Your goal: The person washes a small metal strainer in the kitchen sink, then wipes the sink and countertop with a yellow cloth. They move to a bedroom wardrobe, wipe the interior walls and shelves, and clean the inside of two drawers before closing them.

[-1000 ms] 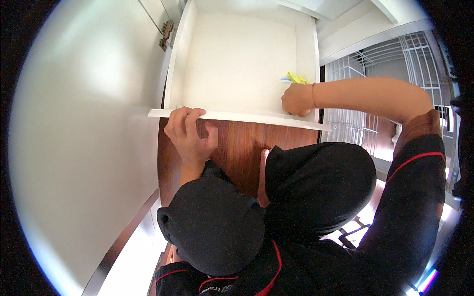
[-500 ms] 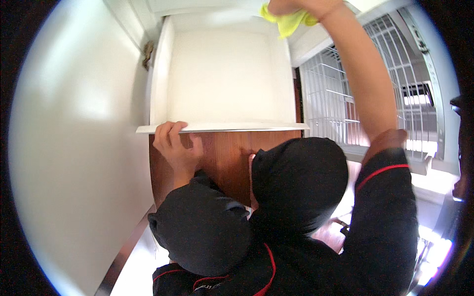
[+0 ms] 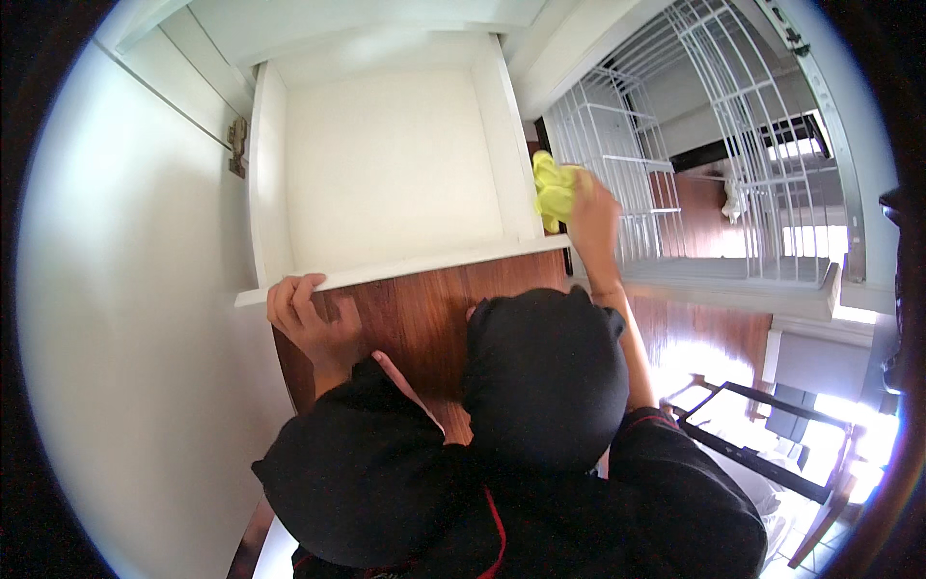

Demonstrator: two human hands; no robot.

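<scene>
A white drawer (image 3: 395, 164) is pulled out in front of me, its inside bare. My left hand (image 3: 313, 323) has its fingers hooked over the top edge of the drawer front (image 3: 415, 270) at the left corner, thumb on the near side. Bunched in my right hand (image 3: 593, 217) is a bright yellow cloth (image 3: 553, 188). That hand holds the cloth against the outside of the drawer's right wall, close to the front corner.
A white wire basket rack (image 3: 666, 183) is pulled out on the right. The white cabinet door (image 3: 125, 289), with a metal hinge (image 3: 238, 147), stands along the left. Brown wooden floor (image 3: 424, 309) shows below the drawer. A dark-framed chair (image 3: 762, 454) is at the lower right.
My right hand has brought the yellow cloth from the drawer's far right corner nearer, down to the outer right side. The left hand stays on the drawer front. The view has shifted.
</scene>
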